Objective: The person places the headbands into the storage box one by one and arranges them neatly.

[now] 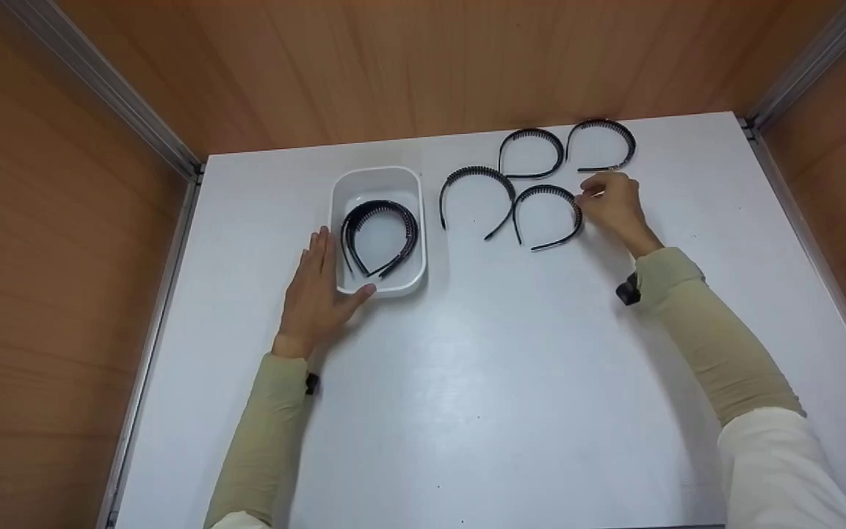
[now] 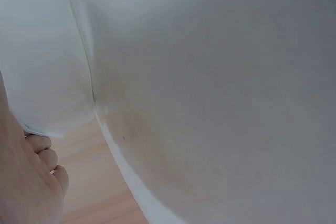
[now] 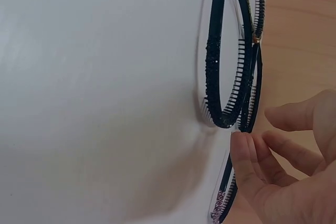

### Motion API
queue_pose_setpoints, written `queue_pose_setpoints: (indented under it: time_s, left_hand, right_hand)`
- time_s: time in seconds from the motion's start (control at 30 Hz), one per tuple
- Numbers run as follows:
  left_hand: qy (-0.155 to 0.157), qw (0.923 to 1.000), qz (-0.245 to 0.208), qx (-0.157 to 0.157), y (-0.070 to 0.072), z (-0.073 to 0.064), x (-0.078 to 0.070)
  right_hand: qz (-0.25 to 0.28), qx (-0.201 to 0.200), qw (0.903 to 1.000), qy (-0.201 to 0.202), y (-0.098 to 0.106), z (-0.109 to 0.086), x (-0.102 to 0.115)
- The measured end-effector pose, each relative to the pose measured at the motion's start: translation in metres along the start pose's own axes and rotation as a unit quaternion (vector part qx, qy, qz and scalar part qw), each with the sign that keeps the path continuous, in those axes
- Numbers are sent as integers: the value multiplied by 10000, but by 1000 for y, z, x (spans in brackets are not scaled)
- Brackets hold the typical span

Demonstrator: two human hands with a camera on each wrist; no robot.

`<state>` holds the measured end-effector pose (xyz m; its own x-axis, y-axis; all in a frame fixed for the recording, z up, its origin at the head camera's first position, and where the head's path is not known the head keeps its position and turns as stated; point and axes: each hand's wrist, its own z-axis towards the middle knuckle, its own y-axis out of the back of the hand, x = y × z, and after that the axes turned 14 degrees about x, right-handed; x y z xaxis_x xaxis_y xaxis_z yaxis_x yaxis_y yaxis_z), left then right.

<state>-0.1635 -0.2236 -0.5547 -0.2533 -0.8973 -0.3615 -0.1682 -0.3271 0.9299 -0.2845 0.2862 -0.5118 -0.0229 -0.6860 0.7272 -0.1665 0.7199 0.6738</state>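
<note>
My left hand (image 1: 313,294) lies along the left side of a white plastic tray (image 1: 423,242), fingers straight and thumb at its front edge. Inside the tray is a bunch of black toothed headbands (image 1: 410,228). Over on the right, my right hand (image 1: 614,206) is beside a black headband (image 1: 546,188) on the table. In the right wrist view, the thumb stands apart from the fingers (image 3: 252,153), which are close to the curve of a headband (image 3: 212,66); nothing is gripped. The left wrist view shows only part of the left hand (image 2: 31,182).
More black headbands lie towards the back: one to the left (image 1: 478,171), one behind (image 1: 559,150) and one at the back right (image 1: 625,139). The white table (image 1: 467,382) meets wood panels (image 1: 393,66) at the back and sides, with metal rails (image 1: 147,316) at the corners.
</note>
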Motion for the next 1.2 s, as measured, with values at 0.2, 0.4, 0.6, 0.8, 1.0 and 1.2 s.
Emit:
queue_pose_setpoints:
  time_s: [0.2,0.4,0.6,0.8,1.0,1.2]
  left_hand:
    - [19,10000,-12,20,0,-1,-1]
    - [-15,10000,-40,-7,1,0,-2]
    - [-73,9999,3,-69,1,1,0]
    - [-93,9999,18,-77,0,0,0]
    - [-80,10000,45,-16,0,0,1]
    - [-54,10000,33,32,1,0,1]
  right_hand:
    - [-33,132,9998,-140,-4,-2,-10]
    - [-30,258,9994,-235,-8,-5,-16]
    - [-81,298,9992,-253,-11,-5,-16]
    - [-115,354,9991,-224,-13,-4,-20]
    - [-83,293,9994,-187,-14,-2,-22]
    - [15,350,9987,-367,-13,-2,-21]
